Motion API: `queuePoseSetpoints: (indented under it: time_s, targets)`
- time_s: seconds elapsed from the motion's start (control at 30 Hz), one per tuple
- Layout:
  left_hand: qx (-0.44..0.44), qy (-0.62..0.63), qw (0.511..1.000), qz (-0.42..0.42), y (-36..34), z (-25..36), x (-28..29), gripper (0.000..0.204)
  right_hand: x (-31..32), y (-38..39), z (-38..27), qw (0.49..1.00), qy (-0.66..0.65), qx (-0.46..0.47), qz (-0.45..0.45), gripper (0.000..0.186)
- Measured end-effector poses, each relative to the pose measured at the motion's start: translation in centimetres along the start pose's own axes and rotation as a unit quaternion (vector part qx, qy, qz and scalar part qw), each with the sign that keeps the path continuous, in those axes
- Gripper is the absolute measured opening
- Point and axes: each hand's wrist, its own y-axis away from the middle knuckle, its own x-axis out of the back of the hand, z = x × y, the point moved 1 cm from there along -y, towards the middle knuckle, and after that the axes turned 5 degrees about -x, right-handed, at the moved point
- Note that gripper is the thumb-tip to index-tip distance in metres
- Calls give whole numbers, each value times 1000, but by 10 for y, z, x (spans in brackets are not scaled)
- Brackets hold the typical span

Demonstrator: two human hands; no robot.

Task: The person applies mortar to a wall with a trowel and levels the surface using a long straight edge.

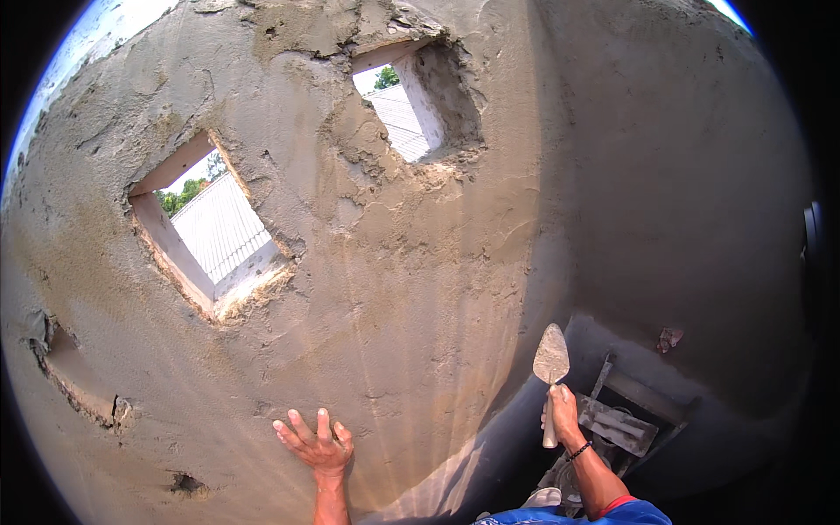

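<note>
My left hand [320,448] rests with fingers spread on the grey plastered wall [394,306], low and left of the middle. In my right hand [563,413] is a pointing trowel [551,354], gripped by its handle. Its blade points up and away from me, coated with grey mortar. The trowel is apart from the wall, near the shaded corner. Two square openings pass through the wall: a nearer one [166,236] at the left and another [433,87] higher up. Their edges are rough and broken.
Below my right hand stands a wooden stand [643,394] with a flat plastering float [618,426] on it. A small reddish fragment [669,339] lies beyond. At the lower left the wall has a recess [79,372] and a small hole [186,483].
</note>
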Motion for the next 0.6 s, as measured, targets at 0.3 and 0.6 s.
queuePoseSetpoints:
  time_s: [0.3, 0.6]
  targets:
    - [-21, 12, 1000, -4, -2, 9, -1, 43, 102, 27, 168, 979, 105, -97, 142, 12]
    - [-31, 40, 999, -6, -10, 23, -5, 49, 174, 10, 348, 946, 185, -146, 223, 29]
